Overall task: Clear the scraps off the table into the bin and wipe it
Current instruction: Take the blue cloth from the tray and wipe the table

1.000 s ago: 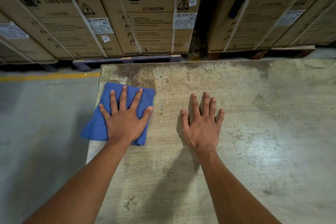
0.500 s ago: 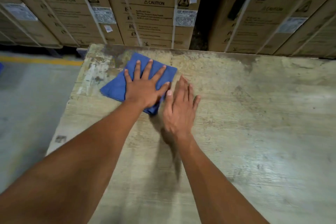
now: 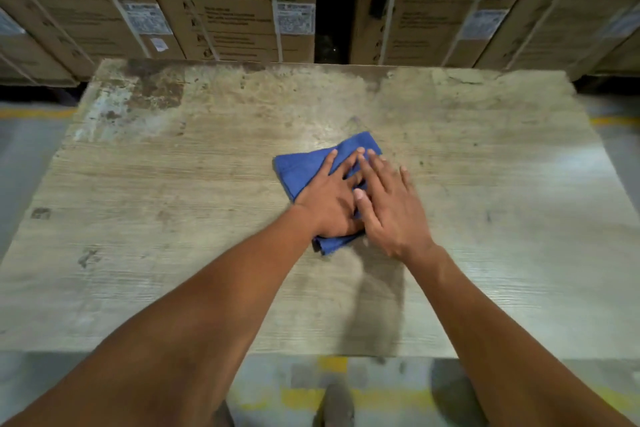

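Blue cloth [image 3: 302, 168]; pale streaked wood-grain table [image 3: 194, 184]; brown boxes [image 3: 235, 10]

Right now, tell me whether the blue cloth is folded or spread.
Folded: the blue cloth shows doubled layers at its near edge, under the left hand.

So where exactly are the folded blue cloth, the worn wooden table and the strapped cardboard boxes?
folded blue cloth [image 3: 304, 166]: head view, bare left part.
worn wooden table [image 3: 173, 184]: head view, bare top, left.
strapped cardboard boxes [image 3: 235, 7]: head view, printed front of middle box.

Much of the folded blue cloth [image 3: 300, 172] is hidden under both hands; carton print is blurred.
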A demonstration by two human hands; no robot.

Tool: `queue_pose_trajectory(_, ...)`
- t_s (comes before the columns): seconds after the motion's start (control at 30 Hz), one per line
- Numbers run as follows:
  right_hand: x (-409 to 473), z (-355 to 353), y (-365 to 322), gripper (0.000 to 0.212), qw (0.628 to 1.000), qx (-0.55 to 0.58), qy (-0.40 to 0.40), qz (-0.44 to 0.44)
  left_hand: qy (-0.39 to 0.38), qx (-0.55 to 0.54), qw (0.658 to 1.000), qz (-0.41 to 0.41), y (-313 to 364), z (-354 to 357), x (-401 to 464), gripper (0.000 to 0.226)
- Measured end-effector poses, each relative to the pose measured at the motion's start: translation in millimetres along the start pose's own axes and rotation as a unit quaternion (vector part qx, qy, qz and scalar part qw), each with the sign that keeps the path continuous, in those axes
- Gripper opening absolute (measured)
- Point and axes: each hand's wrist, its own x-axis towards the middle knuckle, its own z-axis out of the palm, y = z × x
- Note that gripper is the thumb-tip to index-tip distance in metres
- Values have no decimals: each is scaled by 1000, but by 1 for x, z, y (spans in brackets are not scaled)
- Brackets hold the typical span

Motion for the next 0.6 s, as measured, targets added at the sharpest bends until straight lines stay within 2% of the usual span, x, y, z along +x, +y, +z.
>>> queue_pose_trajectory(0.07,-28,5,-3,79,999,-3,-24,-33,24,14,999,36,18,6,-16,94)
queue_pose_trajectory(0.2,-78,6,-11,92,997,-10,-36,-63,44,15,997,55,44,12,-51,95)
queue_pose_trajectory(0.37,-131,-8,-18,103,989,-34,-112,-95,19,-41,996,79,66,7,-100,86)
queue_pose_trajectory(0.47,-156,-14,-25,114,979,-62,-150,-120,22,-51,997,45,80,10,-140,83)
queue_pose_trajectory(0.6,-177,-14,-31,130,970,-113,-164,-137,34,-112,992,-41,101,21,-193,108)
